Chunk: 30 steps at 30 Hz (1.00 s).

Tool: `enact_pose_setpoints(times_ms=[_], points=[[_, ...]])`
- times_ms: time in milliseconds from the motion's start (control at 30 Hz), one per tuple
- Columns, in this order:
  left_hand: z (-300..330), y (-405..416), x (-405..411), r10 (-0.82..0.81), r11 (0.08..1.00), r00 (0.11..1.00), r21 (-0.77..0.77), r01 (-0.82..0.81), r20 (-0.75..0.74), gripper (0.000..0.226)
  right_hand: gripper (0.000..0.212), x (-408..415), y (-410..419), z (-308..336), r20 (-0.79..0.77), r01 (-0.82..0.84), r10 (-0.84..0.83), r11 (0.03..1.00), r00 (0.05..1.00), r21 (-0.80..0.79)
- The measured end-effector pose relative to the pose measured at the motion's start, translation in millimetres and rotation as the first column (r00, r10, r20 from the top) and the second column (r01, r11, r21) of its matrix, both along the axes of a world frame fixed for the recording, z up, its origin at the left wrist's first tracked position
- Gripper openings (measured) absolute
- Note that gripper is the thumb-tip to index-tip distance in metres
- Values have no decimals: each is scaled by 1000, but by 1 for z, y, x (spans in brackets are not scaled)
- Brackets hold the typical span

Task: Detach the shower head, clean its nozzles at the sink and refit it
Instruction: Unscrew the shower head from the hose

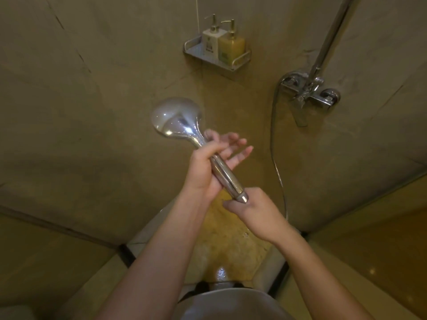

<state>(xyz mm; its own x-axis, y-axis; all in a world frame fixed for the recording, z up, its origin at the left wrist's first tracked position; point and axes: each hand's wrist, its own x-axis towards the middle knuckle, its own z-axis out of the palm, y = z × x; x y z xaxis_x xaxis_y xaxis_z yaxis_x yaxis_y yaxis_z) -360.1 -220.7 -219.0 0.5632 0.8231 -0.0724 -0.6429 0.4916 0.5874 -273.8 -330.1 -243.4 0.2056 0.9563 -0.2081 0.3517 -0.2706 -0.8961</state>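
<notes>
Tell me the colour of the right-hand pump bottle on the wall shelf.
Yellow-amber, with a gold pump; the head view shows the bottle beside a white one.

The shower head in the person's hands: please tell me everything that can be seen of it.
The shiny chrome handheld shower head has a round domed head and a long tapering handle ending in a small cone-shaped tip. Only its smooth back shows; the nozzle face is turned away. It lies tilted, head up-left, tip down-right, in front of the brown wall. The left hand wraps the handle, some fingers spread out. The right hand holds the tip end. Whether the thin metal hose is attached there cannot be told.
</notes>
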Motion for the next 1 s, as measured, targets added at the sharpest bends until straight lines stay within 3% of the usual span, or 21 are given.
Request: enact_pose_setpoints(times_ms=[100,200,300,467,533,633,700,833,900,1000], points=[[5,0,-3,-67,997,997,34,68,-26,11,43,-1,-1,1,-134,-38,34,999,990,-28],[7,0,1,-18,999,993,46,23,-119,39,46,-7,-1,-2,-146,33,-38,999,989,-36],[7,-1,1,-19,998,987,49,28,-162,50,45,-8,0,-5,-103,103,-105,994,989,-27],[9,1,-6,-83,995,989,36,88,-119,37,46,-3,2,-5,-220,131,-142,989,965,-63],[8,2,-6,-84,992,983,75,97,-166,32,47,-3,0,-6,-433,40,-71,996,899,-80],[8,-4,-1,-31,988,969,141,67,-243,16,45,1,-3,-5,-756,-175,48,981,652,-89],[6,-6,1,26,985,969,170,17,-247,12,45,4,-4,-4,-851,-320,104,944,514,-78],[6,-2,1,-109,992,994,72,108,1,22,44,4,-3,-3,-946,-492,95,867,309,-73],[9,-1,-1,-173,984,985,43,172,13,14,44,3,-3,-5,-962,-499,71,863,265,-74],[10,-3,-1,-213,975,977,62,212,6,13,43,-1,-3,-7,-927,-451,68,885,368,-114]])
